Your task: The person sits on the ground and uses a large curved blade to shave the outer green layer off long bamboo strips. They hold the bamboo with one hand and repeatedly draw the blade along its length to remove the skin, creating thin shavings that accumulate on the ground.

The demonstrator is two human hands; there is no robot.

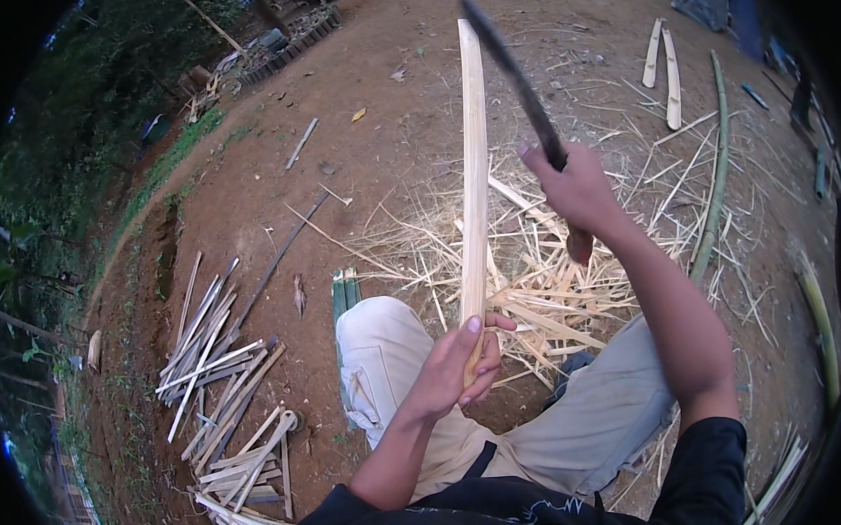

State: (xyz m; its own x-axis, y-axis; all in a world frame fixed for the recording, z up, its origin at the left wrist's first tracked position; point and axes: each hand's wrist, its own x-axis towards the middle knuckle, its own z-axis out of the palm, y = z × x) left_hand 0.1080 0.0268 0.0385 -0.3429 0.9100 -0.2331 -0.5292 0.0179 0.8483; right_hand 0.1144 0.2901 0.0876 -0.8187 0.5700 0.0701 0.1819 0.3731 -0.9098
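My left hand (458, 362) grips the lower end of a long pale bamboo strip (474, 166) and holds it upright over my knees. My right hand (575, 192) is raised to the right of the strip, closed on the handle of a dark long-bladed knife (516, 75). The blade slants up and to the left, its tip just above the top of the strip. The wooden handle end sticks out below my right fist.
Shavings and thin bamboo splinters (553, 285) litter the dirt in front of my legs. A stack of split bamboo strips (224, 384) lies to my left. Green bamboo poles (717, 165) and two pale slats (663, 64) lie to the right and far right.
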